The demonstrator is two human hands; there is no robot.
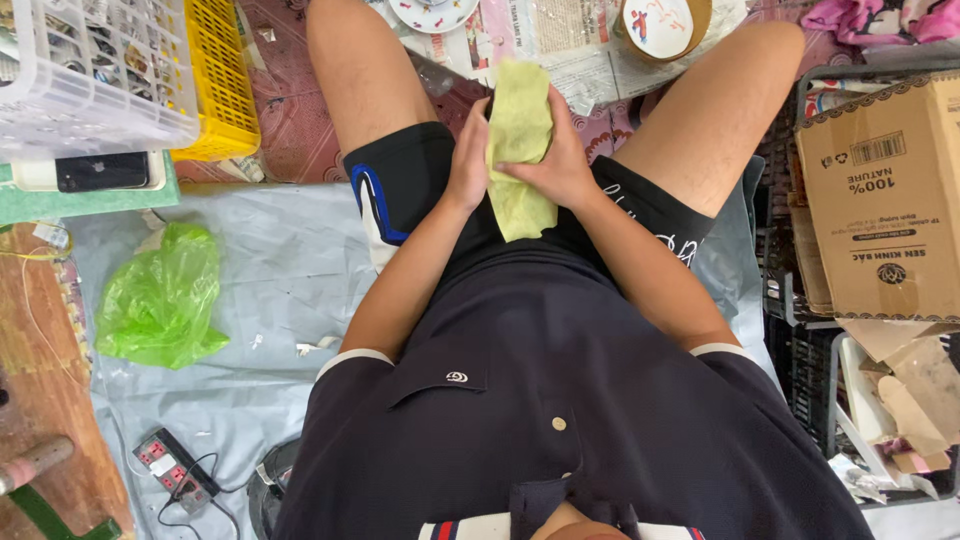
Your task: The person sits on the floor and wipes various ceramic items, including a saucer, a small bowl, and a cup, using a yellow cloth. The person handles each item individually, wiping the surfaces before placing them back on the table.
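A dark collared shirt (560,400) fills the near view. Above it, at twelve o'clock, a pale green cloth (520,150) is clasped between the left hand (468,150) and right hand (560,165), seemingly wrapped round something hidden. A green plastic bag (160,295) lies at nine o'clock.

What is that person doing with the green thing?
A person sitting on the floor holds a pale green cloth between both hands, over their lap. The left hand presses on one side and the right hand wraps the other. Ahead, on newspaper, sit a painted plate and a painted bowl. A crumpled green plastic bag lies on their left, and a cardboard box stands on their right.
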